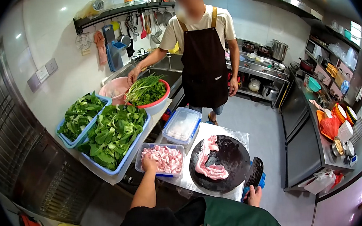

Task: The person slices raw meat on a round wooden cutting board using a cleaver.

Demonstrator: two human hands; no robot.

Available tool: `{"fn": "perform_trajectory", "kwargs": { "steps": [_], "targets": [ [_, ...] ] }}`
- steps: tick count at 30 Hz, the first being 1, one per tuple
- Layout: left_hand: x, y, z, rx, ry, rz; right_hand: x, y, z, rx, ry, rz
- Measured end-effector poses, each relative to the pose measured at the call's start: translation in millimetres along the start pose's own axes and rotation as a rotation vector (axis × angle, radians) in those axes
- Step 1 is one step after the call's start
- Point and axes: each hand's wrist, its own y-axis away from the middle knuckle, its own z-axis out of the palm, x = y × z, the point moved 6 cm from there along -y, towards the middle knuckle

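My left hand [150, 163] reaches into the left side of a clear plastic container [179, 174] filled with chopped pork pieces [166, 159]. Its fingertips are down at the meat and hidden, so I cannot tell whether they grip any. My right hand [253, 196] is closed around the handle of a dark-bladed cleaver [255, 173], held just off the right edge of a round black chopping board [232, 156]. On the board lie a long curved strip of pork belly [212, 170] and a smaller piece at its upper end.
A lidded clear container [182, 125] stands behind the chopped meat. Leafy greens fill blue baskets [121, 167] at the left. Across from me, a person in a dark apron [204, 63] has one hand [132, 75] by a red-rimmed basin [167, 88] of greens. Plates [358, 129] stand right.
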Motion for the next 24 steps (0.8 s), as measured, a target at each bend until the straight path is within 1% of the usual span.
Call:
{"fn": "perform_trajectory", "kwargs": {
  "steps": [1,3,5,6,7,8,9,10,11,12,13,14,15,17,18,19,20,21,23,24],
  "targets": [
    [-8.9,-3.3,2.5,0.003,0.008,-0.048,-1.8,-0.7,0.5,0.004,0.000,0.005],
    [14.5,5.6,-24.9,-0.038,-0.033,-0.050,-6.5,-2.7,-3.5,0.001,0.033,-0.031],
    [26.9,12.7,-42.3,0.018,-0.289,0.074,-5.6,-8.5,-13.4,-0.041,0.083,-0.085],
    [33.4,16.4,-49.0,-0.026,-0.358,0.053,0.7,-15.2,-24.4,-0.085,0.192,-0.156],
    [31.0,16.7,-51.1,-0.049,-0.361,-0.006,-7.0,-11.3,-27.0,-0.081,0.229,-0.164],
    [11.9,7.2,-38.8,-0.016,-0.366,0.021,15.7,-26.6,-52.4,-0.064,0.434,-0.236],
    [12.3,7.4,-38.3,-0.024,-0.350,0.013,-0.5,-22.3,-58.0,-0.035,0.615,-0.351],
    [18.7,8.7,-39.8,-0.005,-0.435,0.102,22.7,-32.2,-84.4,0.015,0.725,-0.253],
    [36.3,19.8,-47.3,0.037,-0.440,0.158,11.6,-24.7,-90.9,0.053,0.765,-0.247],
    [52.2,28.8,-49.2,0.089,-0.450,0.231,4.2,-18.0,-99.8,0.155,0.822,-0.198],
    [64.9,34.8,-46.0,0.099,-0.421,0.308,3.2,-14.6,-107.8,0.189,0.785,-0.132],
    [80.2,43.8,-38.6,0.061,-0.348,0.453,3.3,-13.0,-110.2,0.175,0.713,-0.027],
    [94.2,53.8,-29.3,0.029,-0.266,0.589,27.7,-21.7,-123.5,0.139,0.751,0.072],
    [120.8,79.5,6.9,-0.128,-0.027,0.783,45.2,-27.0,-119.2,0.049,0.752,0.123],
    [148.4,104.6,19.9,-0.224,-0.013,0.838,54.1,-30.1,-113.3,0.003,0.715,0.177],
    [162.7,125.0,39.7,-0.376,0.020,0.920,63.6,-34.7,-107.5,-0.077,0.637,0.230],
    [183.1,151.7,52.0,-0.528,0.099,0.965,71.7,-39.4,-102.0,-0.127,0.596,0.234],
    [197.6,174.9,64.2,-0.598,0.109,1.097,78.5,-42.7,-96.1,-0.177,0.554,0.234],
    [220.7,210.0,78.0,-0.619,0.018,1.182,80.0,-43.5,-84.9,-0.251,0.508,0.185],
    [218.9,214.0,89.6,-0.632,-0.001,1.115,89.0,-47.0,-84.0,-0.272,0.533,0.193]
  ]
}}
